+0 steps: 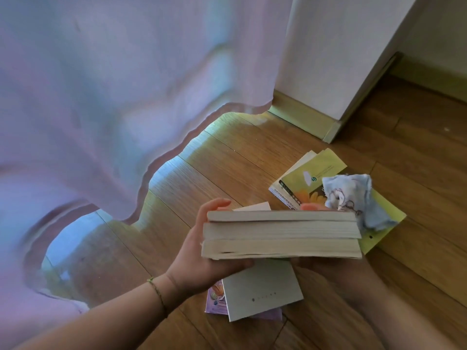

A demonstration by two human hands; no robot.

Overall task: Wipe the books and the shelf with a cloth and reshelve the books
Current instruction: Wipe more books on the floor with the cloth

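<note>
A person holds a stack of three paperbacks (281,234), page edges toward the camera, above a wooden floor (252,152). The left hand (202,251) grips its left end, fingers curled over the top. The right hand (328,269) is mostly hidden beneath; one fingertip (309,207) shows over the far edge. A crumpled cloth (351,198) rests on yellow-green books (310,173); a grey book (262,291) partly covers a purple one (214,301). A sheer curtain (101,97) blurs the left.

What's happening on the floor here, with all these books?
A person holds a stack of three books between both hands, the left hand under and round one end, the right hand mostly hidden behind the other. A crumpled cloth lies on yellow books on the wooden floor; more books lie below.
</note>
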